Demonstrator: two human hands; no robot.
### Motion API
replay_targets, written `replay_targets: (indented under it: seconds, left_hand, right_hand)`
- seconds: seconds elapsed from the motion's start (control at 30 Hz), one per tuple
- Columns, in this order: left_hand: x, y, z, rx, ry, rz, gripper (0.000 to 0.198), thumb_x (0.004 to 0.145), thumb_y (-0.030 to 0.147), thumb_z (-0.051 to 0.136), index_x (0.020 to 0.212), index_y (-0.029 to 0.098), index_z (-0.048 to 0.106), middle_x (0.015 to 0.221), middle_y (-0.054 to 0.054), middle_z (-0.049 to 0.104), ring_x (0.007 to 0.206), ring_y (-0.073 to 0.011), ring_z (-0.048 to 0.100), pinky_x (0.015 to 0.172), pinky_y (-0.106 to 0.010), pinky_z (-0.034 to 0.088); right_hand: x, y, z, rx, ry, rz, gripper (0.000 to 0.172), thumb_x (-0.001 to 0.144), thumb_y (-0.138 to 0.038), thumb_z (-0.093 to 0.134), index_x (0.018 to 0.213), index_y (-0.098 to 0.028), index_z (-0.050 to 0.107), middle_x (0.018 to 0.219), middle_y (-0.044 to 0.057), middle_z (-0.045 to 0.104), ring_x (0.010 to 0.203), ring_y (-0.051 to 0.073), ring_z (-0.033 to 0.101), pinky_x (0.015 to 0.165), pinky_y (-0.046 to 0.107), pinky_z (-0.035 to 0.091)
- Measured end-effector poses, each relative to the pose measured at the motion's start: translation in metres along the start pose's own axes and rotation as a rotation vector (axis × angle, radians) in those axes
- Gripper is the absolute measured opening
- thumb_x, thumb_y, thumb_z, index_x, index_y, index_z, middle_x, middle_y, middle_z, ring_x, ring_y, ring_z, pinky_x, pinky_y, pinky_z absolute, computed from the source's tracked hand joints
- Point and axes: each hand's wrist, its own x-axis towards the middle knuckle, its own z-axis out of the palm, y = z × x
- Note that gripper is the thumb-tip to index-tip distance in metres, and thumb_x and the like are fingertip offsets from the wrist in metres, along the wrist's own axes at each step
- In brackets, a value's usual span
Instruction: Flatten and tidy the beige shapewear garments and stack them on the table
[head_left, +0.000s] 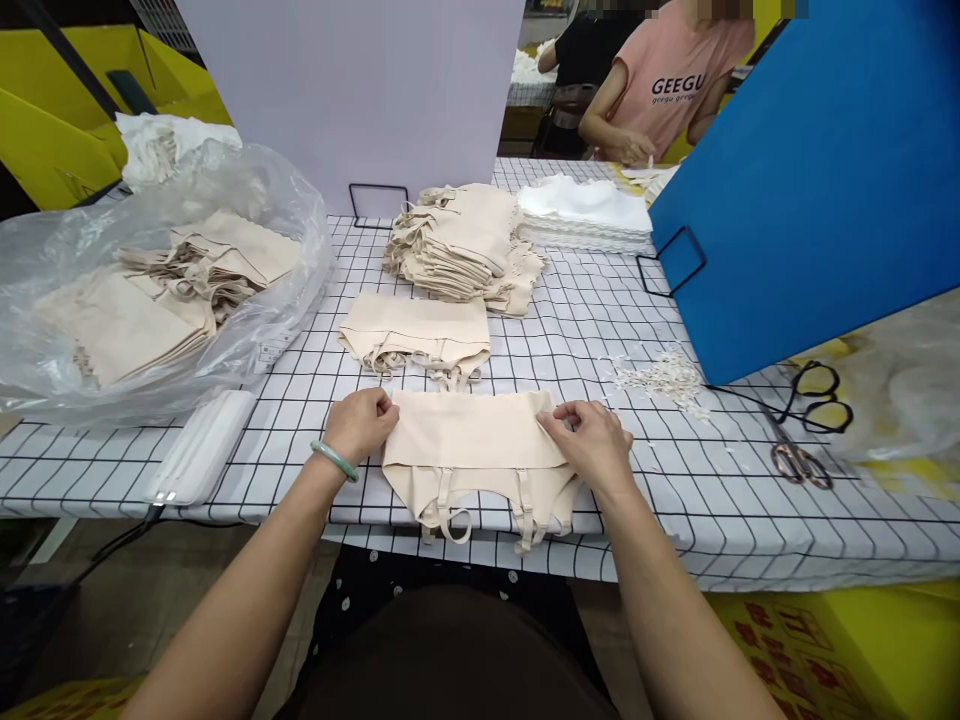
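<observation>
A folded beige camisole top lies flat near the table's front edge, its thin straps and sliders hanging towards me. My left hand, with a green bangle on the wrist, is closed in a pinch at the top's upper left corner. At the upper right corner, my right hand grips the fabric between thumb and fingers. Just beyond lies another folded beige top, straps towards me. Farther back rises a stack of beige tops.
A clear plastic bag of beige pieces lies left, behind a white power-bank-like device. White folded garments sit at the back. Right are paper-like scraps, scissors and a leaning blue board. Two people work beyond.
</observation>
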Motion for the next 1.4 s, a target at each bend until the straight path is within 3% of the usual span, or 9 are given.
replay_targets:
  seconds: [0.27,0.63,0.77,0.83,0.93,1.1,1.2,1.27,1.4]
  left_hand:
    - [-0.004,-0.001,0.000,-0.120,0.030,-0.030,0.017,0.082,0.027,0.051,0.067,0.022,0.055,0.074,-0.001,0.068,0.076,-0.0199,0.063,0.067,-0.029,0.042]
    - [-0.006,0.002,0.000,-0.062,0.038,-0.027,0.018,0.083,0.027,0.051,0.067,0.022,0.054,0.076,-0.002,0.069,0.077,-0.0209,0.064,0.068,-0.031,0.042]
    - [-0.005,0.000,0.003,0.017,0.064,-0.029,0.013,0.086,0.026,0.051,0.073,0.022,0.053,0.085,-0.003,0.070,0.084,-0.0216,0.065,0.072,-0.033,0.042]
    - [-0.002,-0.001,0.002,0.015,0.067,-0.034,0.018,0.088,0.037,0.054,0.080,0.022,0.054,0.094,-0.005,0.070,0.090,-0.0228,0.065,0.075,-0.034,0.043]
    - [0.006,0.001,-0.004,0.058,-0.012,-0.028,0.033,0.081,0.053,0.064,0.084,0.021,0.054,0.101,-0.007,0.070,0.095,-0.0263,0.064,0.078,-0.036,0.043]
    - [0.024,0.011,-0.016,0.157,-0.263,0.076,0.025,0.076,0.041,0.069,0.074,0.021,0.053,0.087,-0.005,0.069,0.089,-0.0273,0.065,0.073,-0.035,0.043]
    - [0.023,0.013,-0.012,0.089,-0.244,0.153,0.019,0.070,0.024,0.069,0.066,0.020,0.051,0.080,-0.004,0.065,0.084,-0.0251,0.063,0.069,-0.033,0.043]
    - [0.015,0.011,-0.007,-0.099,-0.188,0.177,0.015,0.067,0.015,0.065,0.069,0.020,0.051,0.077,-0.003,0.062,0.078,-0.0212,0.061,0.067,-0.031,0.043]
    - [-0.018,0.006,-0.020,-0.660,-0.219,0.206,0.028,0.067,0.010,0.064,0.093,0.017,0.058,0.082,-0.001,0.063,0.075,-0.0148,0.060,0.066,-0.027,0.049]
  right_hand:
    - [0.004,0.000,-0.002,0.043,0.039,0.016,0.030,0.076,-0.050,0.053,0.068,-0.023,0.062,0.085,0.007,0.064,0.094,0.030,0.053,0.091,0.050,0.034]
    - [0.012,-0.006,-0.005,0.033,-0.004,0.074,0.024,0.075,-0.047,0.057,0.069,-0.024,0.064,0.087,0.004,0.067,0.094,0.028,0.056,0.094,0.048,0.033]
    - [0.018,0.002,-0.003,-0.016,-0.013,0.062,0.027,0.076,-0.050,0.056,0.079,-0.025,0.064,0.090,0.005,0.068,0.099,0.030,0.055,0.092,0.048,0.034]
    - [0.021,0.004,-0.001,-0.037,-0.018,0.049,0.033,0.074,-0.055,0.057,0.087,-0.025,0.065,0.095,0.006,0.068,0.102,0.031,0.055,0.092,0.049,0.035]
    - [0.026,0.000,-0.003,-0.069,-0.073,0.029,0.033,0.071,-0.054,0.061,0.084,-0.024,0.066,0.093,0.007,0.068,0.100,0.031,0.056,0.091,0.050,0.035]
    - [0.032,-0.011,-0.012,-0.032,-0.265,0.017,0.019,0.070,-0.041,0.064,0.072,-0.023,0.064,0.071,0.002,0.065,0.079,0.023,0.058,0.083,0.042,0.038]
    - [0.024,-0.009,-0.016,0.143,-0.248,0.001,0.018,0.070,-0.039,0.066,0.072,-0.022,0.059,0.068,-0.001,0.062,0.068,0.018,0.054,0.068,0.033,0.040]
    - [0.015,-0.006,-0.020,0.392,-0.235,0.001,0.026,0.069,-0.042,0.071,0.076,-0.022,0.057,0.068,-0.002,0.061,0.065,0.016,0.054,0.060,0.029,0.042]
    - [-0.010,-0.006,-0.048,0.860,-0.237,-0.011,0.047,0.060,-0.045,0.086,0.095,-0.022,0.065,0.090,0.002,0.071,0.083,0.018,0.066,0.073,0.034,0.056]
